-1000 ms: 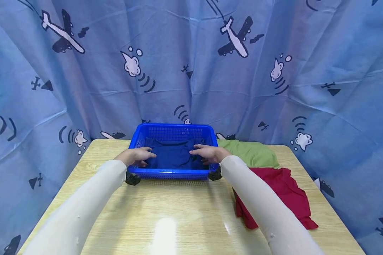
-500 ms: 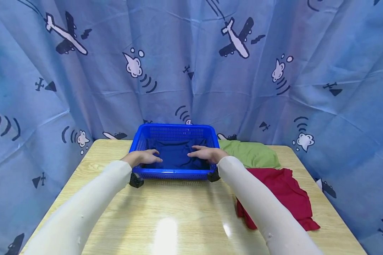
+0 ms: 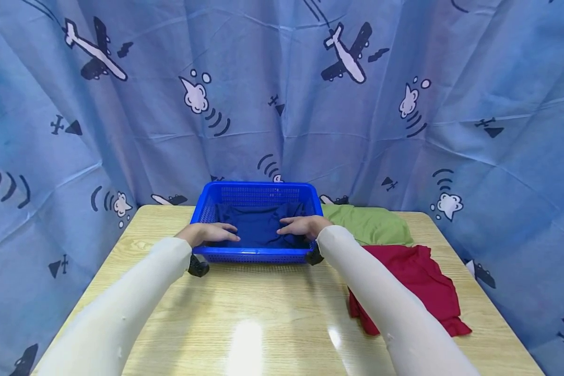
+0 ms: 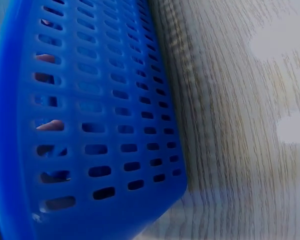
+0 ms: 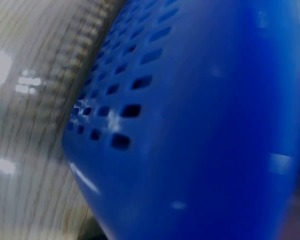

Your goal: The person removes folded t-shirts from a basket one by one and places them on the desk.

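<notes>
A blue plastic basket (image 3: 254, 252) with slotted sides stands toward the back of the table. Spread over its floor is a dark blue cloth (image 3: 259, 225). My left hand (image 3: 211, 232) reaches over the left front part of the basket, thumb and fingers extended above the cloth. From the opposite side my right hand (image 3: 303, 226) reaches in, its visible fingers fairly straight. The lower fingers of both hands are partly hidden, so contact with the cloth cannot be told. In the left wrist view, bits of finger show through the slots of the basket wall (image 4: 105, 90).
A green cloth (image 3: 368, 225) lies right of the basket at the back. In front of it a crumpled red cloth (image 3: 423, 282) is partly covered by the right sleeve. The wooden table (image 3: 249, 297) ends at a blue curtain (image 3: 244, 94) with airplane prints.
My left hand has shifted slightly right and inward over the cloth, and its lower fingers no longer show. The right hand has dropped a little. Basket and cloths look unchanged.
</notes>
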A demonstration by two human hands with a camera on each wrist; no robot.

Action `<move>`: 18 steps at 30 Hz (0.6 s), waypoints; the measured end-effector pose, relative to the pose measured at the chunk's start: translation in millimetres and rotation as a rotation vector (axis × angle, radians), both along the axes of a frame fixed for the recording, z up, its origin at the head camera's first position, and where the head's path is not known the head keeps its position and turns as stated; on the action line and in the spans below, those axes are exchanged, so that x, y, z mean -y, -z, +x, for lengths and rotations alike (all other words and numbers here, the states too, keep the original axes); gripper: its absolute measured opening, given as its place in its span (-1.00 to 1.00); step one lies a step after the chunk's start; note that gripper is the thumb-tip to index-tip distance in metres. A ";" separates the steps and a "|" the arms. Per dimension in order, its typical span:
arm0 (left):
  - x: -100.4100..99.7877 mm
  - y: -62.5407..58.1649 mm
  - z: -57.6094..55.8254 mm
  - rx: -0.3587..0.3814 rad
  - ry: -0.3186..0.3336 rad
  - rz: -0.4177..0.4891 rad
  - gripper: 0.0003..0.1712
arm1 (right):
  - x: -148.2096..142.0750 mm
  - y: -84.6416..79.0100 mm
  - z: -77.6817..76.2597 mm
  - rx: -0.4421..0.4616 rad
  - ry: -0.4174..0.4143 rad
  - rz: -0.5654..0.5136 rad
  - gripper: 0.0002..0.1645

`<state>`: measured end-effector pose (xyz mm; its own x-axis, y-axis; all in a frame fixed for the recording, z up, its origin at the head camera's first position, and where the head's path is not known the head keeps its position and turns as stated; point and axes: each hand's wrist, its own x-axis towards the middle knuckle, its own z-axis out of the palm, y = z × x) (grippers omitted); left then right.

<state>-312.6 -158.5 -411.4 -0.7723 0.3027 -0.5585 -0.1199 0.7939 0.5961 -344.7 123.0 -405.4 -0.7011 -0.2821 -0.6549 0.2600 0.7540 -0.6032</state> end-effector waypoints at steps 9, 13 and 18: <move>5.3 3.5 -7.1 -0.060 0.002 0.035 -0.22 | -4.1 4.7 -2.8 -0.053 0.003 0.037 -0.09; 4.5 4.4 -4.7 -0.082 0.002 0.056 -0.25 | -6.7 4.1 -0.9 -0.071 0.038 0.009 -0.14; 3.9 7.0 -2.7 -0.112 -0.037 0.051 -0.31 | -6.3 6.1 -0.5 -0.086 0.053 -0.038 -0.17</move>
<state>-315.3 -162.3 -418.4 -0.8402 0.2990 -0.4524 -0.0786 0.7583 0.6472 -345.2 129.3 -411.5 -0.7690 -0.2660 -0.5813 0.2453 0.7169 -0.6526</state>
